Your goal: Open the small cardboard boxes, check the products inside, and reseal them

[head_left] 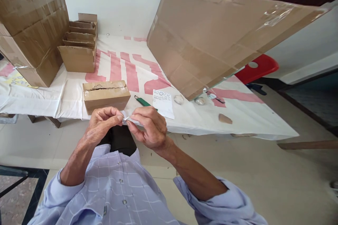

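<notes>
Close in front of my body, both hands meet at the fingertips over the table's front edge. My left hand (pixel 104 122) pinches a small whitish piece (pixel 126 119), too small to name exactly. My right hand (pixel 149 126) has its thumb and forefinger closed on the other side of the same piece. Just beyond the left hand lies a small closed cardboard box (pixel 107 97) with a ragged slit along its top. A green utility knife (pixel 143 101) rests beyond the right hand, beside a white paper sheet (pixel 165 104) with small outlined shapes.
A large cardboard box (pixel 208 38) leans over the table's right half. Two round clear things (pixel 179 99) and a brown scrap (pixel 225 118) lie near it. Open small boxes (pixel 77 58) line up at back left by stacked cartons (pixel 31 17). A red seat (pixel 260 68) stands behind.
</notes>
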`<state>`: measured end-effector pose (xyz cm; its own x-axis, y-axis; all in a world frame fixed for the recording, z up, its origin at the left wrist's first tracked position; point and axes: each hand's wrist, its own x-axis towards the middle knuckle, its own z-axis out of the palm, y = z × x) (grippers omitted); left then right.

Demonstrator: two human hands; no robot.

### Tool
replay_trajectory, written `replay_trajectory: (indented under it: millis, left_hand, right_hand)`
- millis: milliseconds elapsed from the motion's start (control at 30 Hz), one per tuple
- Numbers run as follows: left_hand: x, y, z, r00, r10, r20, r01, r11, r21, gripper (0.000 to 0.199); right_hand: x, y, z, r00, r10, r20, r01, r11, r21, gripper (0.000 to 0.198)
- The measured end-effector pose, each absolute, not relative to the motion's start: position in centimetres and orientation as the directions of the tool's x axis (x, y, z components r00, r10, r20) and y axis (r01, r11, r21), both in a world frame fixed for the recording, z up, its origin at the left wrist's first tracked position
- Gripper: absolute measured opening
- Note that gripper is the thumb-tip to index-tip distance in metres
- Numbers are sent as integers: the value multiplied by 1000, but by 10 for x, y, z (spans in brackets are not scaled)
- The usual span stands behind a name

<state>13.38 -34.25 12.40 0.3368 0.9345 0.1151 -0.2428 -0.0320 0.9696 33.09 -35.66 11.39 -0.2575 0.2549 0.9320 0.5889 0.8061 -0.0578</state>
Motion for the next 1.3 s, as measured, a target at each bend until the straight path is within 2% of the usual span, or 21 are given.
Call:
replay_trajectory:
  millis: [67,133,233,300,367,467,600,733,933,1167,1300]
  left_hand:
    - [135,-345,125,272,936,224,-197,-173,965,34]
    - [136,-348,125,194,898,394,-113,-379,919,28]
    - [139,-350,126,134,724,677,45,-687,726,15]
    - [141,-352,126,146,594,791,154,-804,575,13]
    - [143,-352,126,173,501,848,244,-856,456,13]
    - [144,-353,126,193,435,880,293,-881,371,14]
    - [144,-354,125,177,454,873,269,-876,401,14]
    - [145,-354,123,138,549,824,177,-833,525,13]
    - [145,-356,120,115,692,712,43,-720,693,12]
    - [142,-357,117,156,876,456,-158,-434,887,31]
    - [140,-355,117,229,929,290,-281,-222,934,42]
  right_hand:
    - [330,-359,117,-177,360,916,559,802,-208,11]
    - [328,-364,121,-124,521,845,491,772,-404,8]
    - [324,-371,128,-107,724,681,339,670,-660,12]
    - [321,-374,130,-101,795,597,243,602,-761,14]
    - [319,-375,131,-85,836,543,174,549,-818,15]
    - [319,-375,129,-62,869,490,105,494,-863,15]
    - [320,-375,128,-95,902,420,7,423,-906,22]
    - [321,-374,130,-129,917,378,-69,372,-926,30]
    - [323,-372,128,-184,927,327,-81,318,-945,40]
    - [329,-369,124,-214,903,372,-37,373,-927,34]
    - [332,-366,122,-192,900,390,-30,392,-919,30]
